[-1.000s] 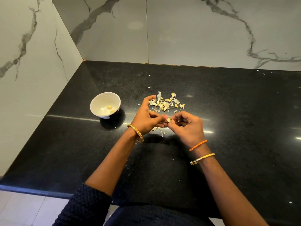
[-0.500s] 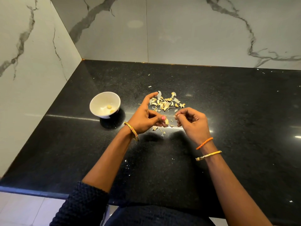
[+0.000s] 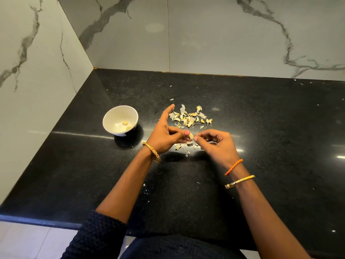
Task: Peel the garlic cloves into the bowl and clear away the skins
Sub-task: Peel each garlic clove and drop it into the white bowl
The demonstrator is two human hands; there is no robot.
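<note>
Back together now: right hand [image 3: 217, 144], drawn off to the side half a second ago, in close again beside the clove [image 3: 191, 136], fingertips [image 3: 196, 138] just short of it or barely touching, too tight to call. Curled, those right fingers, thumb and forefinger pinched near each other; whether a scrap of skin sits between them, cannot tell. A second ago both hands locked on the clove, then apart, now rejoining. Looks like one strip pulled off and a return for the next, so peeling of this clove probably mid-way, not finished.

Left hand [image 3: 166, 135] gripping the clove between thumb and curled fingers, forefinger sticking straight out toward the back wall. Clove held above the counter [image 3: 261, 128], in front of the pile of skins and cloves [image 3: 190, 117], with a few loose skins [image 3: 182, 146] lying on the counter right under the hands.

Clove itself: pale, small, long axis roughly upright with a slight lean, one end poking up past the pink thumbnail, the other buried in the grip. Which end is the tip, too small to say.

Bowl [image 3: 120, 119] off to the left, well apart from the hands, a couple of peeled cloves already inside. Plenty left in the pile, and no clearing of skins begun.
</note>
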